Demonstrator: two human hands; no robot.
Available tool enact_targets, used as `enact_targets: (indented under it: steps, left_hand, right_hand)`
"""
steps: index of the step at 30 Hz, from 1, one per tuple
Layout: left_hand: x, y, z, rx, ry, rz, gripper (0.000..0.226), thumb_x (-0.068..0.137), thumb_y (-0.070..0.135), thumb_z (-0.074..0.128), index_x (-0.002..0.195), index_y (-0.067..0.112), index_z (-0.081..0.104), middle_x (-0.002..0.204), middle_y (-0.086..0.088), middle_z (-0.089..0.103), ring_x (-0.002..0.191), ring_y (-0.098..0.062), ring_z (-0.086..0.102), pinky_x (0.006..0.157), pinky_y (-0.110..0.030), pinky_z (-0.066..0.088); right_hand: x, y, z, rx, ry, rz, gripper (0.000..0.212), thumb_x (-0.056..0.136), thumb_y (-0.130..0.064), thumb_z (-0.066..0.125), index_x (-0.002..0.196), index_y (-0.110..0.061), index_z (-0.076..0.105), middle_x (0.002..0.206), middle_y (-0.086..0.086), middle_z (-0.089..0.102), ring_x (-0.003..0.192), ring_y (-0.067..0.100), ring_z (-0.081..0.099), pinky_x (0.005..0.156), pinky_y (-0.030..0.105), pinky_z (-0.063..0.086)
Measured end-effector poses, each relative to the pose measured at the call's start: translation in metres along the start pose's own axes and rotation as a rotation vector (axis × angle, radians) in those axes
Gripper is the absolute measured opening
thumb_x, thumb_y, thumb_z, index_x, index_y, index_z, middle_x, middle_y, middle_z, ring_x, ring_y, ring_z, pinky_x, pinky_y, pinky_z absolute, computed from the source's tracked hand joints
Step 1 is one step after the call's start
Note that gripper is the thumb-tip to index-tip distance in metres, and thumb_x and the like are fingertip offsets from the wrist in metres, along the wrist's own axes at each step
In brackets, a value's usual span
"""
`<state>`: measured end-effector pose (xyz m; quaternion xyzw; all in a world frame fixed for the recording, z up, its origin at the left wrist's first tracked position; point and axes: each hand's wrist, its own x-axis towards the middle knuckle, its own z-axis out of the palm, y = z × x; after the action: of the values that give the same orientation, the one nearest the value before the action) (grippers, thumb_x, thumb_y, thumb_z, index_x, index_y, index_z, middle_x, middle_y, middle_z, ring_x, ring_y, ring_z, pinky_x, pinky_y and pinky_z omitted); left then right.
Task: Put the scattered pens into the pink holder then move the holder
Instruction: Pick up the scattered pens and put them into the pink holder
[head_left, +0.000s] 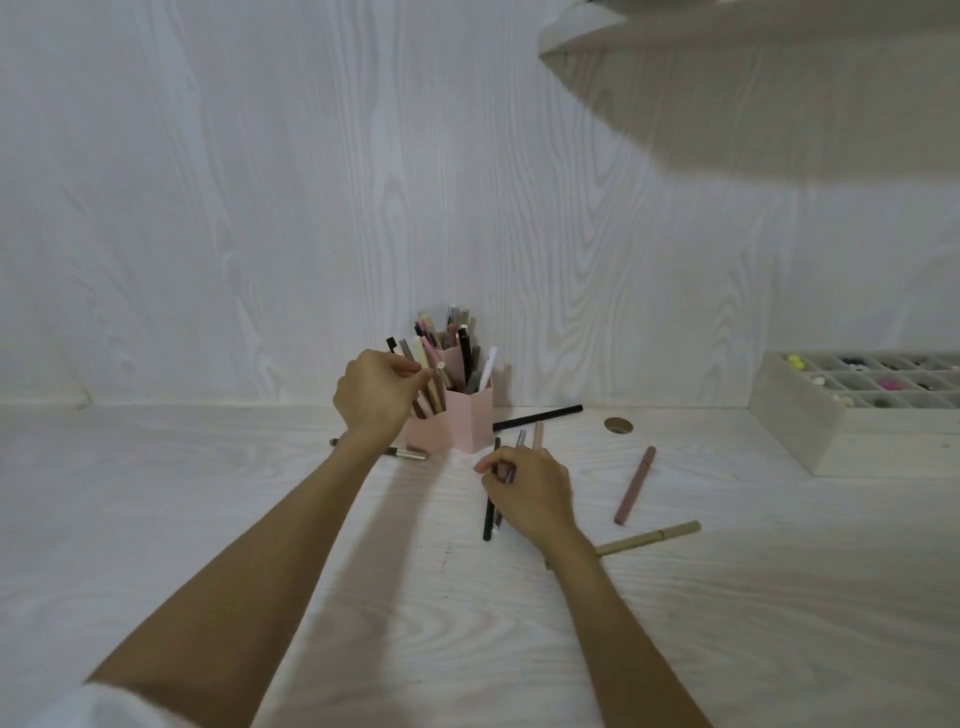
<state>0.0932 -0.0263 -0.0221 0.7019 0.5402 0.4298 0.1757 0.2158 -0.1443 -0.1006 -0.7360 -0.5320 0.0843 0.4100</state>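
A pale pink holder (460, 423) with angular sides stands near the back edge of a white wood-grain tabletop (208, 519), crowded with upright pens in black, pink, beige and white. The left hand (375, 392) pinches a pen at the holder's rim. The right hand (530, 493) closes around a few thin pens lying just in front of the holder. Loose pens lie nearby: a black pen (537, 417), a dusty pink pen (635, 484) and a tan pen (649, 539).

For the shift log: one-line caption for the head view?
Left hand slots a pen into the pink holder; right hand gathers pens from the desk.
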Motion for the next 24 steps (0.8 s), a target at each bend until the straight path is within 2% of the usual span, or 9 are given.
enact_targets:
  steps: [2,7,10,13,16,18,20,22,24]
  left_hand:
    - [0.002,0.002,0.0,0.101,-0.003,0.039,0.019,0.076,0.038,0.074,0.087,0.022,0.077,0.084,0.0,0.074,0.083,-0.022,0.067,0.061,-0.025,0.04]
    - [0.007,0.004,0.001,0.277,-0.021,0.132,0.004,0.075,0.026,0.071,0.074,0.024,0.073,0.078,-0.002,0.072,0.077,-0.027,0.065,0.059,-0.027,0.038]
    - [0.007,-0.001,-0.004,0.225,-0.019,0.193,0.016,0.078,0.04,0.07,0.078,0.024,0.072,0.079,0.004,0.072,0.077,-0.021,0.064,0.062,-0.028,0.041]
    - [0.004,-0.016,-0.019,0.106,0.069,0.163,0.028,0.082,0.053,0.061,0.082,0.027,0.07,0.077,0.011,0.068,0.073,-0.011,0.06,0.063,-0.026,0.038]
    - [-0.001,-0.048,-0.035,0.05,0.127,0.096,0.027,0.089,0.049,0.052,0.089,0.028,0.069,0.083,0.01,0.072,0.079,-0.012,0.066,0.064,-0.026,0.039]
    - [-0.009,-0.074,-0.036,0.119,0.022,0.11,0.025,0.094,0.04,0.05,0.102,0.026,0.068,0.1,0.005,0.072,0.095,-0.015,0.065,0.071,-0.029,0.041]
    - [-0.021,-0.098,-0.031,0.183,-0.208,0.153,0.03,0.098,0.03,0.045,0.123,0.024,0.061,0.127,0.0,0.063,0.12,-0.02,0.054,0.091,-0.034,0.042]
    - [-0.036,-0.114,-0.022,0.284,-0.382,0.242,0.039,0.1,0.027,0.038,0.138,0.023,0.047,0.145,0.001,0.045,0.138,-0.021,0.034,0.111,-0.036,0.027]
    - [-0.042,-0.119,-0.017,0.325,-0.372,0.306,0.041,0.1,0.031,0.035,0.14,0.026,0.044,0.147,0.005,0.043,0.14,-0.019,0.03,0.114,-0.038,0.019]
  right_hand:
    - [-0.001,0.0,0.0,0.002,0.0,0.001,0.017,0.081,-0.02,0.06,0.082,-0.034,0.07,0.059,-0.018,0.047,0.071,0.003,0.042,0.09,0.033,0.044]
    - [0.0,0.001,0.0,-0.008,0.005,-0.003,0.018,0.081,-0.02,0.059,0.081,-0.035,0.07,0.058,-0.016,0.048,0.07,0.005,0.043,0.087,0.033,0.045]
    - [0.001,0.001,0.0,-0.025,0.007,-0.006,0.018,0.081,-0.021,0.059,0.082,-0.035,0.07,0.059,-0.017,0.048,0.072,0.006,0.044,0.086,0.032,0.045]
    - [0.001,0.002,0.0,-0.03,0.012,-0.013,0.018,0.081,-0.02,0.06,0.082,-0.035,0.07,0.061,-0.019,0.049,0.072,0.004,0.042,0.086,0.03,0.044]
    - [0.002,0.002,0.001,-0.04,0.014,-0.016,0.018,0.081,-0.019,0.061,0.081,-0.035,0.07,0.062,-0.019,0.05,0.073,0.003,0.042,0.086,0.029,0.042]
    - [0.002,0.004,0.0,-0.042,0.017,-0.014,0.018,0.082,-0.02,0.061,0.081,-0.035,0.07,0.064,-0.017,0.051,0.075,0.004,0.044,0.086,0.029,0.043]
    - [0.002,0.003,0.001,-0.052,0.009,-0.014,0.018,0.083,-0.02,0.06,0.082,-0.035,0.07,0.065,-0.018,0.052,0.078,0.005,0.045,0.086,0.03,0.043]
    - [0.002,0.002,0.001,-0.064,0.013,-0.013,0.017,0.083,-0.019,0.06,0.086,-0.033,0.07,0.066,-0.019,0.052,0.082,0.008,0.048,0.087,0.031,0.044]
    - [0.002,0.0,0.001,-0.108,0.04,0.001,0.017,0.083,-0.019,0.059,0.092,-0.03,0.07,0.072,-0.017,0.055,0.089,0.014,0.052,0.089,0.033,0.044]
